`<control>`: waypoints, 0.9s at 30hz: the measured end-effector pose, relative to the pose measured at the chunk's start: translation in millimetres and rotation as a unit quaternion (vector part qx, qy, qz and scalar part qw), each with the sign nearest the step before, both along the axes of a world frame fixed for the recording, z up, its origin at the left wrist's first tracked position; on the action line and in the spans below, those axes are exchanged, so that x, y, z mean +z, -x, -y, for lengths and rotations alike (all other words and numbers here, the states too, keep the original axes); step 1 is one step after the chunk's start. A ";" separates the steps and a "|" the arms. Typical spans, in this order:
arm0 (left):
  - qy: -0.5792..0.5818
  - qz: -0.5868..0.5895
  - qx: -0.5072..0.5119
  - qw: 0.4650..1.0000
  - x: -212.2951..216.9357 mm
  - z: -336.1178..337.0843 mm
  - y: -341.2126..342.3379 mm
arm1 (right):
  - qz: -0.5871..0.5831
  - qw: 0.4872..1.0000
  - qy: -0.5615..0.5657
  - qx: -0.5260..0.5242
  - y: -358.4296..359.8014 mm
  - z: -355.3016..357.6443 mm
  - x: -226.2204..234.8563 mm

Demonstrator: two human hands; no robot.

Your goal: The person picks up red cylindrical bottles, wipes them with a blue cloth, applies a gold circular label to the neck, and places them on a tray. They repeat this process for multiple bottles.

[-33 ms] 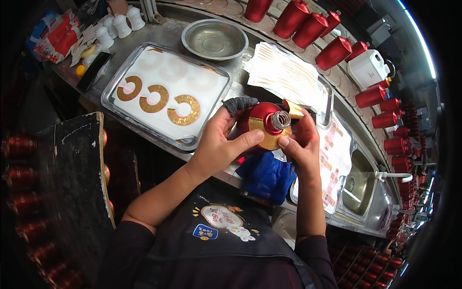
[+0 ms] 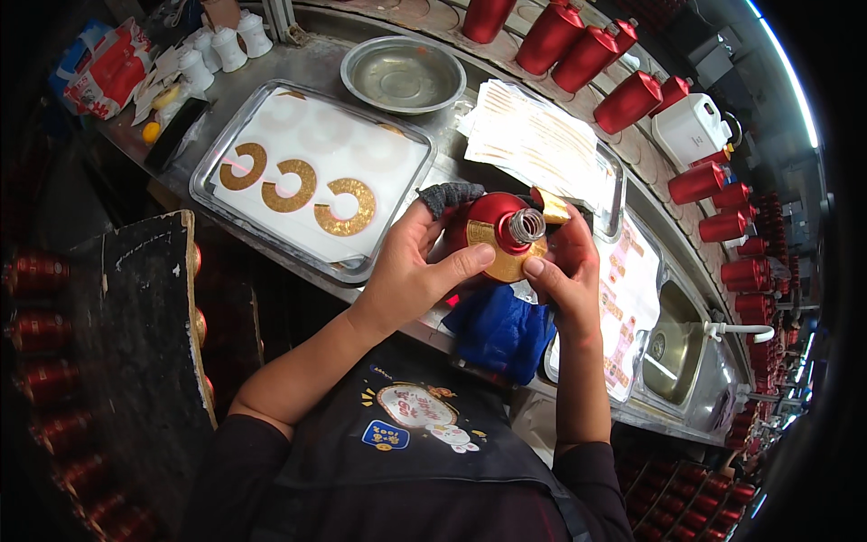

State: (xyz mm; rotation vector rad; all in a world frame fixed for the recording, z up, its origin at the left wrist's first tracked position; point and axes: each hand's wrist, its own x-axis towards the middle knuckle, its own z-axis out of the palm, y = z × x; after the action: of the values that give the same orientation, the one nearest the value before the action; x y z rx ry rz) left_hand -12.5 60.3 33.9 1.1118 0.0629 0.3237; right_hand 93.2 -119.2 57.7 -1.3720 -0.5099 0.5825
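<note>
- Red bottle point(image 2: 492, 226) is being held above the counter point(image 2: 316, 63) edge, between both hands, its silver neck tilting toward the person.
- Left hand point(image 2: 411, 266) is gripping the bottle's side, thumb pressing a gold collar label point(image 2: 506, 262) onto the shoulder below the neck; a grey cloth point(image 2: 449, 194) is sitting over its fingertips.
- Right hand point(image 2: 564, 262) is closing on the other side, thumb on the label's edge.
- Progress, as judged: the label is lying around the neck and is being smoothed; the seating looks nearly finished.
- Blue cloth point(image 2: 501, 330) is lying just below the hands.
- Metal tray point(image 2: 212, 172), left of the left hand, is carrying three gold C-shaped labels point(image 2: 289, 185) not yet applied, beside blank spots on the white sheet.
- Empty steel bowl point(image 2: 402, 77) is sitting beyond the hands; red bottles point(image 2: 578, 45) are standing in a row further out.
</note>
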 end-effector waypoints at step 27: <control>-0.025 0.010 0.019 0.999 -3.3 5.8 -1.8 | 0.013 1.000 -0.001 -0.016 2.0 -1.8 -7.1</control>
State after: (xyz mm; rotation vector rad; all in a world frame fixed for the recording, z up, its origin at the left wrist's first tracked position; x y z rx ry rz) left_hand -10.7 54.5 30.6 1.1579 0.0582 0.3733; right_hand 91.2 -117.4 50.5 -1.3845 -0.5093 0.5376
